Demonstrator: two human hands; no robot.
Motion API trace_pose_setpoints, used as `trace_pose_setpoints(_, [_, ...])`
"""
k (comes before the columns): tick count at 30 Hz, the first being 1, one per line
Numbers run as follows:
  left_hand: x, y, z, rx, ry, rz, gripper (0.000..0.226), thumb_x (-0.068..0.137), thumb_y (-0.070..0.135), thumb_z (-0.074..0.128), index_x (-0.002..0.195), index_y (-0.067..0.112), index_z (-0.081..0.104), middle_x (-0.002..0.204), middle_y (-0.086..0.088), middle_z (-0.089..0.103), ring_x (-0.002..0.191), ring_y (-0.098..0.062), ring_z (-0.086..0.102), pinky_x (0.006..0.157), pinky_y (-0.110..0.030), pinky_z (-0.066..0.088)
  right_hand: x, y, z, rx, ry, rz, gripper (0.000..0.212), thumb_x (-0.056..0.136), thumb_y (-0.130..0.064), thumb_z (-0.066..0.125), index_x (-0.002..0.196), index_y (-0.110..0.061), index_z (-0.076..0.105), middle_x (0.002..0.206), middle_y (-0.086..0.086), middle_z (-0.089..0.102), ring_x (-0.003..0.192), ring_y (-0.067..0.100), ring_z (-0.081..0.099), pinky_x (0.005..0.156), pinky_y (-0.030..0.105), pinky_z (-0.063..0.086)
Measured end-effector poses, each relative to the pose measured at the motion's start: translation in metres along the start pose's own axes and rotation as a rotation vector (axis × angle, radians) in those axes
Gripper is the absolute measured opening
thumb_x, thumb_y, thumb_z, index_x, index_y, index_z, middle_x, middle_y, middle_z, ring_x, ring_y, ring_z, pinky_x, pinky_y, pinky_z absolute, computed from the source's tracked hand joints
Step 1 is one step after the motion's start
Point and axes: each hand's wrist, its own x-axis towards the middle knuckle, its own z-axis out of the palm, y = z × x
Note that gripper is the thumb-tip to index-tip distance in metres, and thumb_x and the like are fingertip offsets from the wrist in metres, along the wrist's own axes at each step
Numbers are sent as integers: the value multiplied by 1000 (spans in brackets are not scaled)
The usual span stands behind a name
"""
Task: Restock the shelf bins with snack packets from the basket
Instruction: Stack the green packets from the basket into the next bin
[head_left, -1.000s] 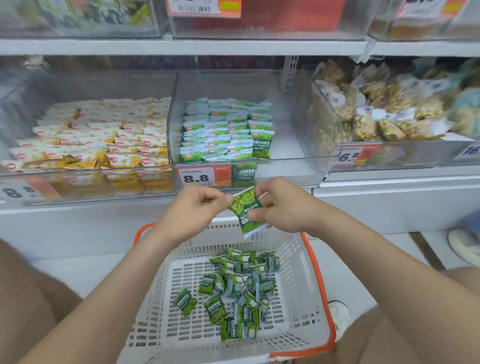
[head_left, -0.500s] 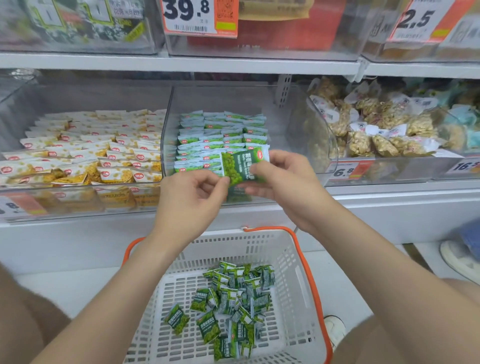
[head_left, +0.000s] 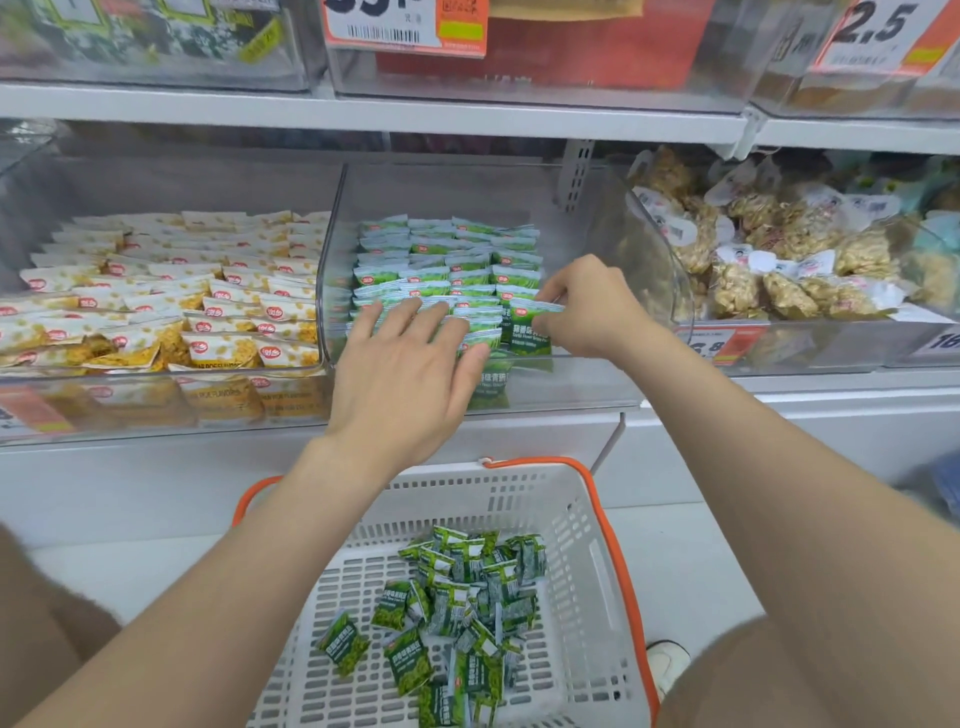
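Snack packet (head_left: 530, 330), one, in right hand (head_left: 589, 306); left hand (head_left: 410, 374) flat atop rows (head_left: 447, 254)

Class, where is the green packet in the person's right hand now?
Head view: the green packet sits at the front right of the middle clear bin, pinched by the right hand, beside the left hand.

You have two hands up, left hand (head_left: 410, 374) and right hand (head_left: 592, 306); one white slotted plastic basket (head_left: 577, 545) at lower centre; three clear plastic bins (head_left: 571, 387) across mid-frame; green snack packets (head_left: 467, 587) beyond counting.
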Motion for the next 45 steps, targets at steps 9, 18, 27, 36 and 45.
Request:
trace_pose_setpoints(9, [0, 1, 1, 18, 11, 10, 53, 110, 51, 20, 120, 26, 66, 124, 5, 70, 113, -24, 63, 102, -46, 40, 32, 1, 17, 20, 58, 79, 20, 78, -18, 79, 94, -13, 67, 99, 12, 70, 98, 25, 66, 74, 30, 55])
trace_pose_setpoints(18, [-3, -3, 2, -12, 49, 24, 52, 110, 52, 20, 122, 28, 65, 126, 6, 67, 113, -24, 61, 98, -43, 40, 23, -1, 15, -25, -89, 106, 47, 90, -51, 68, 70, -12, 51, 77, 12, 63, 66, 24, 58, 54, 29, 45])
trace_pose_setpoints(27, [-4, -5, -2, -121, 110, 19, 40, 107, 54, 39, 124, 28, 64, 115, 1, 58, 108, -28, 55, 93, -44, 40, -65, -27, -9, 116, 300, -279, 23, 91, -14, 51, 90, -19, 73, 64, -4, 65, 66, 19, 62, 67, 32, 50])
trace_pose_setpoints(36, [-68, 14, 41, -33, 463, 169, 9, 94, 12, 72, 92, 12, 63, 97, -11, 58, 88, -32, 45, 72, -43, 38, -139, -20, 43, -335, -583, -377, 24, 95, -19, 49, 98, -14, 72, 95, 8, 71, 91, 26, 63, 82, 36, 55])
trace_pose_setpoints(45, [-163, -21, 159, -54, -733, -90, 15, 96, 15, 54, 107, 22, 61, 106, 0, 64, 99, -26, 63, 78, -40, 56, -137, -31, 115, -582, -818, -433, 21, 92, 3, 49, 80, -14, 47, 83, 5, 54, 66, 21, 54, 55, 34, 46])
